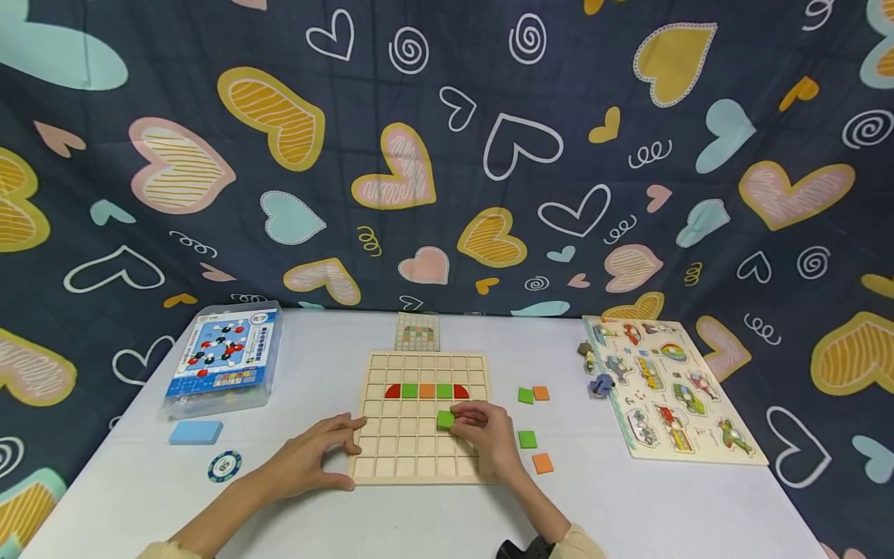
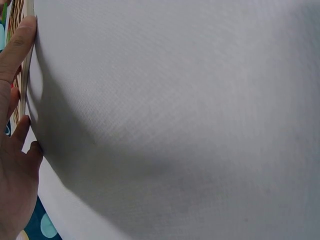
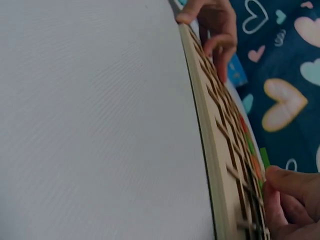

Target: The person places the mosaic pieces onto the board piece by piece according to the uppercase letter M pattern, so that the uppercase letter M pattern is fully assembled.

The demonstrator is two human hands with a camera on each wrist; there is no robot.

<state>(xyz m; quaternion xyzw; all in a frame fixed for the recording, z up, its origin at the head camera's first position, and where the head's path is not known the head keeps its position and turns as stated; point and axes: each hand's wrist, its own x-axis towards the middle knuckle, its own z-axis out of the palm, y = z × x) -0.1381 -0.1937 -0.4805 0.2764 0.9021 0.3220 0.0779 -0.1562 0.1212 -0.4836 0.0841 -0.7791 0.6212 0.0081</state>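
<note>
Five tiles (image 1: 427, 390) in red, green and orange line one row of a wooden grid board (image 1: 426, 466) as a person's right hand (image 1: 487, 435) pinches a green block (image 1: 445, 420) between thumb and fingertips over the squares nearer the body, a hold that seems to suit the small cells; whether the block touches the board cannot be told. The left hand (image 1: 317, 454), fingers spread, sets thumb and fingertips against the board's left edge, apparently to keep it from sliding. A pattern card (image 1: 417, 341) lies just beyond the far edge, likely for easy viewing, and four loose pieces (image 1: 527, 439), two green and two orange, lie off the right side, probably for quick reach. A white, cloth-textured tabletop (image 1: 391, 520) also bears a boxed molecule kit (image 1: 226, 357), a light blue slab (image 1: 195, 432) and a round chip (image 1: 225, 466) at left and a picture puzzle (image 1: 670, 388) at right, before a dark blue curtain (image 1: 433, 225) printed with hearts and spirals
</note>
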